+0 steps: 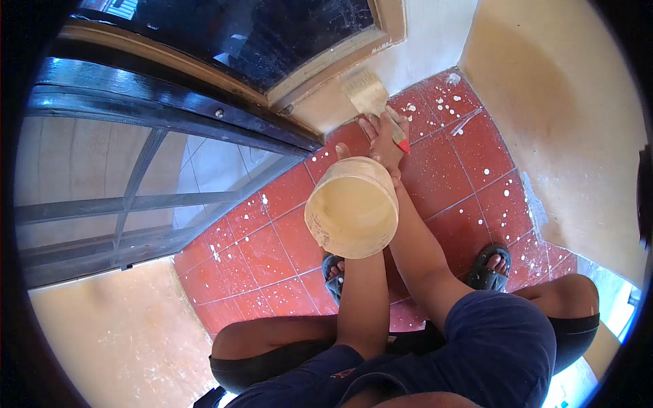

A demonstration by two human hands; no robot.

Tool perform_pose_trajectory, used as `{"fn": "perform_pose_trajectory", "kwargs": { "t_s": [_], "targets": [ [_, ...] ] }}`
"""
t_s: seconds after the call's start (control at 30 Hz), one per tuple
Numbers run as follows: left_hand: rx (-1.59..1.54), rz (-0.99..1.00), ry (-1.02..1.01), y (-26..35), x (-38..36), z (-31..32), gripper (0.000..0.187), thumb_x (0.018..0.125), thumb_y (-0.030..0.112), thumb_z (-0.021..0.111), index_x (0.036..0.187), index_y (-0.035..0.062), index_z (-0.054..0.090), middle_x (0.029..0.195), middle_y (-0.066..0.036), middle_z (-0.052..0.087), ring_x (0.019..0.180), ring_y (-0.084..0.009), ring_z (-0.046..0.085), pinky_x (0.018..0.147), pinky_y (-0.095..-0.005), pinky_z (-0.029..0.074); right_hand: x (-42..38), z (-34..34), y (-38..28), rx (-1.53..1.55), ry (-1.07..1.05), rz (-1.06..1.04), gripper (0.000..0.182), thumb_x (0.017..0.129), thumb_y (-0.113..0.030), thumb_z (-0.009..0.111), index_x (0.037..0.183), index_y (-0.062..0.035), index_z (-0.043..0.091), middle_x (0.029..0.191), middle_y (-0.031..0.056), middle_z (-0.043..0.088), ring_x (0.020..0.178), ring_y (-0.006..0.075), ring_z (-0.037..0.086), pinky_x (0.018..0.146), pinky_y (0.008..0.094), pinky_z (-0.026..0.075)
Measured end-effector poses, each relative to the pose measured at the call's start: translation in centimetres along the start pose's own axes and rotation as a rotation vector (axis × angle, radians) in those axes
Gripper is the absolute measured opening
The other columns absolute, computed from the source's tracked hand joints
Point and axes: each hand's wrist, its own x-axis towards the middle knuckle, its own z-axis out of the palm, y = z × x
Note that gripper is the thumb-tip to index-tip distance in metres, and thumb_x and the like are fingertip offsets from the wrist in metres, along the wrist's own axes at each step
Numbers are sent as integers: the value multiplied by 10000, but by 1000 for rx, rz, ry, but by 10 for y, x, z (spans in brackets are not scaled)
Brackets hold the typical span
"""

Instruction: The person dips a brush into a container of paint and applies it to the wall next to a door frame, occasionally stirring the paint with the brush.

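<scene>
My right hand [386,144] is closed round the handle of a wide paintbrush [366,91], whose red handle end sticks out beside the wrist. The brush's pale bristles meet the lower wall below the window frame. In my left hand [342,151] is a small plastic bucket [318,232], tilted so that its mouth faces me; cream paint coats its inside. Most of that hand is hidden behind the bucket, with fingertips showing past its far rim. The right wrist passes close to the bucket's right side.
Red floor tiles [445,173] carry many white paint spots. A dark-framed screen door [129,190] stands at left, a window frame [333,64] ahead, and a cream wall [554,129] at right. My sandalled feet [490,266] are on the tiles.
</scene>
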Motion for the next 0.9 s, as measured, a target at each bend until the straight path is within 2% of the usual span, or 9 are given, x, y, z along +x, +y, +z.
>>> {"fn": "perform_pose_trajectory", "kwargs": {
  "t_s": [0.17,0.3,0.4,0.43,0.5,0.53,0.7,0.83,0.9],
  "targets": [
    [-55,-3,36,-2,3,-1,413,937,451,351,1330,331,399,1238,-107,445,975,-395,498,637,-430,454,6,-3,15,-55,-49,-16,260,890,-160,514,1111,-87,396,1048,114,538,942,209,579,800,332,516],
    [105,37,-90,6,6,-7,411,932,462,358,1319,336,413,1235,-101,449,982,-398,497,630,-424,454,18,-36,41,-90,-40,52,321,872,-156,551,1138,-82,387,1084,111,518,1014,201,540,807,318,518],
    [101,10,-125,7,-2,-21,412,926,458,375,1318,339,415,1243,-101,444,980,-396,497,632,-419,454,-2,-26,30,-68,-176,-248,360,871,-169,552,1164,-94,356,1116,104,516,1015,186,542,787,303,514],
    [96,0,-145,5,-4,-24,413,924,456,381,1318,339,415,1245,-101,442,979,-395,496,632,-418,454,-8,-10,14,-78,-173,-246,360,871,-169,552,1164,-94,356,1116,104,516,1015,186,542,787,303,514],
    [41,10,-53,-1,-2,-10,417,918,452,395,1320,342,412,1249,-103,440,978,-391,494,631,-414,453,-14,16,-11,9,-53,3,324,872,-183,552,1135,-89,387,1112,104,519,992,189,552,769,313,513],
    [-6,18,31,-2,-1,-4,423,912,447,408,1323,344,408,1252,-106,439,976,-388,492,629,-409,452,-5,8,2,9,-55,1,324,872,-183,552,1135,-89,387,1112,104,519,992,189,552,769,313,513],
    [86,49,-70,0,2,-9,428,905,427,431,1323,339,411,1256,-112,435,980,-376,469,651,-418,458,27,-19,54,-98,28,-6,257,879,-188,539,1086,-81,432,1095,106,525,957,191,565,761,330,515],
    [80,53,-43,2,-3,-9,432,904,424,435,1325,335,410,1257,-113,434,985,-373,460,664,-423,460,23,-47,61,-145,68,2,216,884,-181,525,1057,-77,448,1072,104,531,944,195,569,759,333,519],
    [75,51,-36,4,-4,-9,434,903,422,438,1326,333,409,1258,-113,433,987,-372,455,670,-426,462,23,-18,42,-148,96,50,214,888,-132,504,1077,-57,439,1069,108,531,963,210,553,796,352,501]
  ]
}}
